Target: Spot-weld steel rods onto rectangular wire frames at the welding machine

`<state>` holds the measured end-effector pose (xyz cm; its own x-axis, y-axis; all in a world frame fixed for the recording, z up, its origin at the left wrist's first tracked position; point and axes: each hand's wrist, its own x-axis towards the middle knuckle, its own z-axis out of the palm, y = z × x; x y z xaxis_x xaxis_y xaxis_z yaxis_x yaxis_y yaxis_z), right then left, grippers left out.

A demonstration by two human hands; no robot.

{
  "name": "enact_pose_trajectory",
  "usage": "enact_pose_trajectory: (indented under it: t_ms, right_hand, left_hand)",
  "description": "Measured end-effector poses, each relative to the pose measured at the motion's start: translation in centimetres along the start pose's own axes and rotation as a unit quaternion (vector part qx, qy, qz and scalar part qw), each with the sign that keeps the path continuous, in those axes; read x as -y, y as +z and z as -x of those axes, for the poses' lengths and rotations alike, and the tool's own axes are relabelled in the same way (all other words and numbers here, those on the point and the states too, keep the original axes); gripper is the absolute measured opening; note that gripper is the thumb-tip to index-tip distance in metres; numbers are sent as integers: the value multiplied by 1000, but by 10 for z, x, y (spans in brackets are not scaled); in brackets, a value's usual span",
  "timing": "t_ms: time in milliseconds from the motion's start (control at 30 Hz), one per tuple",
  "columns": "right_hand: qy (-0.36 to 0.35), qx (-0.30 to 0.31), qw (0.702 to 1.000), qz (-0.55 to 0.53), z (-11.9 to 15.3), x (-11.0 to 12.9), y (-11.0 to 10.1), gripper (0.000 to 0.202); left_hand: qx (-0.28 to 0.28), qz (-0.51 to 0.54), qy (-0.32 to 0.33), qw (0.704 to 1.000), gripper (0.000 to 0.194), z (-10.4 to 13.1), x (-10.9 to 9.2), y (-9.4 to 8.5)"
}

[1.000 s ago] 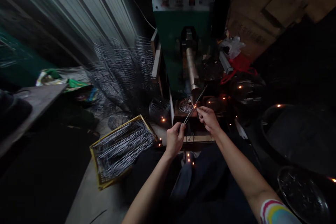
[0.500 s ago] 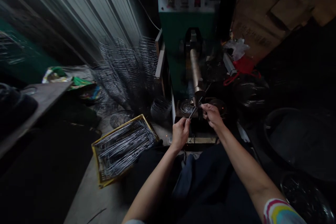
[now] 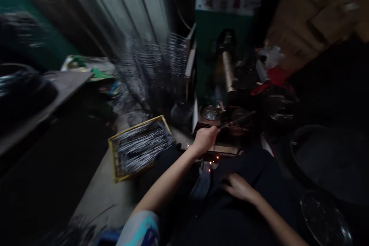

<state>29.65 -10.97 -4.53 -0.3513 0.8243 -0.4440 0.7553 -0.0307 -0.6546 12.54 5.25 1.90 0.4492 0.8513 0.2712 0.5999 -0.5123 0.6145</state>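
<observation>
So, the thin metal rod [image 3: 242, 118] is held at one end by the left hand [image 3: 206, 138], with the fingers clamped down on it. The far end is pointed off to the right and slightly up, in front of the green machine [image 3: 210, 42]. A small pinkish glow can be seen along the rod, though what exactly is glowing can't be made out.

The right hand [image 3: 239, 187] is well apart from the left, pulled in over the dark clothes [image 3: 230, 219] on the lap. It's pretty blurred and the fingertips are lost in the dark, so whether anything is gripped there can't be told. A few orange sparks [image 3: 210, 163] are caught between the two hands, just above the lap.

Just past the left hand, a round dish [image 3: 203, 113] is filled with small metal bits [image 3: 210, 113], right under the machine's metal arm [image 3: 227, 71]. Off to the left, a yellow basket [image 3: 113, 161] is loaded with lots of thin rods [image 3: 144, 146], mostly laid the same way. Behind that, tall stacks of wire rings [image 3: 150, 61] are piled by the ridged wall [image 3: 138, 4]. Over on the right, a red bag [image 3: 276, 74] is left near some cardboard boxes [image 3: 300, 42].
</observation>
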Motion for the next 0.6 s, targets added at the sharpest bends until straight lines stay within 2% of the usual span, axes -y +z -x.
enact_pose_trajectory:
  t_ms: [100, 167, 200, 233, 300, 367, 400, 433, 467, 500, 533, 567, 600]
  right_hand:
    - [23, 11, 992, 125, 7, 3, 21, 30]
    - [8, 16, 990, 137, 5, 3, 25, 31]
    - [-2, 23, 991, 134, 3, 2, 26, 31]
    - [-9, 31, 991, 132, 2, 2, 27, 31]
    - [-13, 37, 991, 129, 0, 0, 27, 31]
    - [-6, 33, 991, 131, -2, 0, 29, 32]
    - [-1, 31, 991, 133, -3, 0, 30, 32]
    - [3, 31, 990, 136, -5, 1, 31, 32]
    - [6, 32, 990, 139, -7, 1, 33, 31]
    - [7, 35, 989, 142, -10, 2, 35, 31]
    - [5, 37, 989, 144, -13, 3, 38, 30]
    - [2, 37, 989, 146, -16, 3, 40, 30]
    - [-2, 37, 988, 150, -19, 3, 43, 30]
  left_hand:
    - [87, -77, 50, 992, 13, 27, 7, -19]
    - [104, -114, 46, 987, 16, 52, 22, -43]
    - [95, -127, 27, 987, 17, 67, 32, -59]
    - [69, -134, 0, 989, 18, 84, 43, -77]
    - [-31, -123, -72, 989, 16, 117, 71, -116]
    - [-195, -72, -158, 965, 14, 147, 106, -153]
    - [-292, -18, -210, 933, 14, 160, 125, -168]
    - [-388, 59, -267, 880, 15, 171, 145, -180]
    - [-463, 147, -321, 813, 18, 180, 165, -188]
    - [-513, 215, -362, 748, 22, 188, 183, -192]
    - [-543, 266, -392, 694, 25, 195, 201, -193]
    - [-555, 297, -412, 659, 27, 201, 216, -191]
    - [-559, 310, -423, 642, 28, 205, 229, -186]
